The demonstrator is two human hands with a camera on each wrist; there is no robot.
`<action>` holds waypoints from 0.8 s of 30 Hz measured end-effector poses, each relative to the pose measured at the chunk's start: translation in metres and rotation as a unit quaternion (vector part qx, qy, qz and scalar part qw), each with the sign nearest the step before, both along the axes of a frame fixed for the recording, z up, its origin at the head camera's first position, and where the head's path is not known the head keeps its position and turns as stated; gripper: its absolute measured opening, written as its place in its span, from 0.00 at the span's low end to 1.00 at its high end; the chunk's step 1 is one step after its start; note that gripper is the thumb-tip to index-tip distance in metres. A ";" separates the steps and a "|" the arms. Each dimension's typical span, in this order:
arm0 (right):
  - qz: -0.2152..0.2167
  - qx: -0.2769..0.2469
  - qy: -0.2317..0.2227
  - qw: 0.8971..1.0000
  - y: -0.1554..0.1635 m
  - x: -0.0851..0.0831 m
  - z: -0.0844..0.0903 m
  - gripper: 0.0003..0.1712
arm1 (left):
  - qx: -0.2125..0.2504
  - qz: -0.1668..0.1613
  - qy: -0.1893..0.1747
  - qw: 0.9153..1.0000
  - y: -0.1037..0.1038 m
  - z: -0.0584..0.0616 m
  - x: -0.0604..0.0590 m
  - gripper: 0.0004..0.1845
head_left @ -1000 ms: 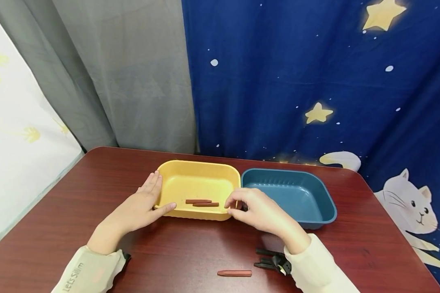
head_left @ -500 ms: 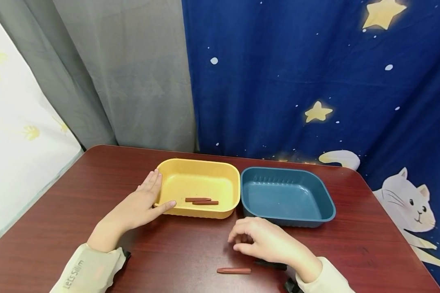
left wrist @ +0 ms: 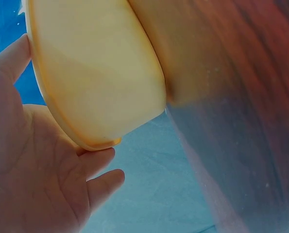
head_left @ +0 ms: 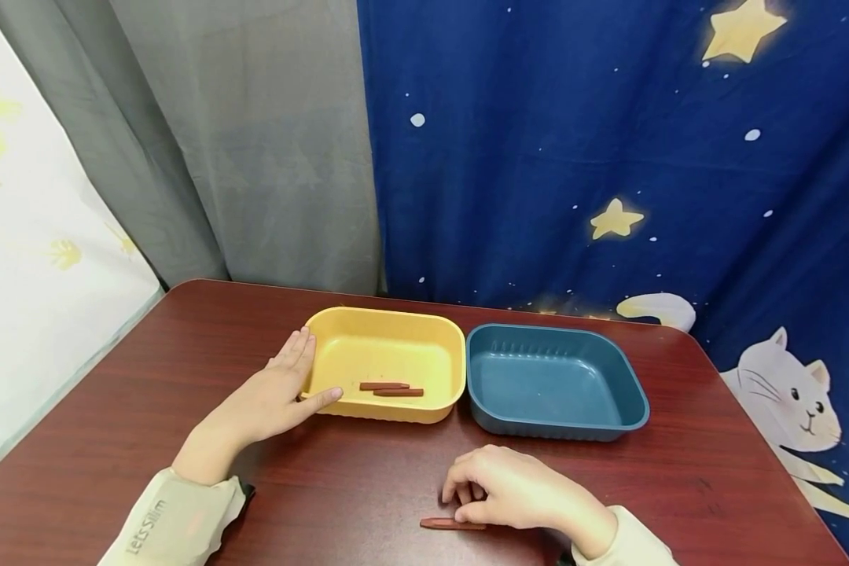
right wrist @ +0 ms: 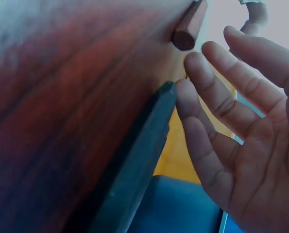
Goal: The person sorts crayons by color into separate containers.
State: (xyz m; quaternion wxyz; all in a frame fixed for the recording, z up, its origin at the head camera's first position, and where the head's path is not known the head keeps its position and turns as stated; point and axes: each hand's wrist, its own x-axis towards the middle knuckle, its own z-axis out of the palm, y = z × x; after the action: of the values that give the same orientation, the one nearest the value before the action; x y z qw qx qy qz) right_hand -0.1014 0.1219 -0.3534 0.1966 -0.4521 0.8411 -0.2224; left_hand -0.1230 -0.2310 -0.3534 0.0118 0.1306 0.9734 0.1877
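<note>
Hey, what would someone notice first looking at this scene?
Two trays side by side mid-table: a yellow tray holding two brown crayons, and a blue tray to its right. The left hand rests against the yellow tray, and the right hand touches a third crayon at the table's near edge.

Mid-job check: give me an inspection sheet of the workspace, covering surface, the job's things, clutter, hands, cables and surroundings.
Surface: dark red wooden table, glossy.
Job's things: one brown crayon lies on the table near the front edge; two more crayons lie side by side in the yellow tray; the blue tray beside it holds nothing visible.
Clutter: nothing seen.
Hands: left hand rests flat against the yellow tray's left side, thumb on its near rim; right hand sits on the table at the loose crayon, thumb touching it, grip not clear.
Cables: nothing seen.
Surroundings: grey curtain, blue star-and-cat cloth behind.
</note>
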 end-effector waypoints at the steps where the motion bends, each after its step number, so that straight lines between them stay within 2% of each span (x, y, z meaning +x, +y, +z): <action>1: 0.000 0.008 -0.002 1.000 0.000 0.001 0.000 0.06 | 0.000 -0.001 0.001 1.000 0.000 0.000 0.000 0.56; 6: 0.003 0.045 0.010 0.999 -0.004 0.004 -0.001 0.07 | -0.001 -0.002 0.001 1.000 0.000 0.000 0.000 0.56; 13: 0.003 0.065 0.015 0.998 -0.009 0.005 -0.001 0.10 | -0.001 -0.001 -0.001 1.000 0.001 0.001 0.000 0.56; 24: 0.026 0.039 0.018 0.999 -0.009 0.002 0.001 0.08 | -0.001 0.001 0.001 1.000 0.000 0.000 0.001 0.56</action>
State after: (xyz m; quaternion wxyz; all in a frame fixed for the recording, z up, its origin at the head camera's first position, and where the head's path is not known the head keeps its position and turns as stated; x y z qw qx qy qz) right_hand -0.0994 0.1133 -0.3525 0.2048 -0.4695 0.8406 -0.1760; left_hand -0.1221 -0.2306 -0.3536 0.0106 0.1295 0.9738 0.1866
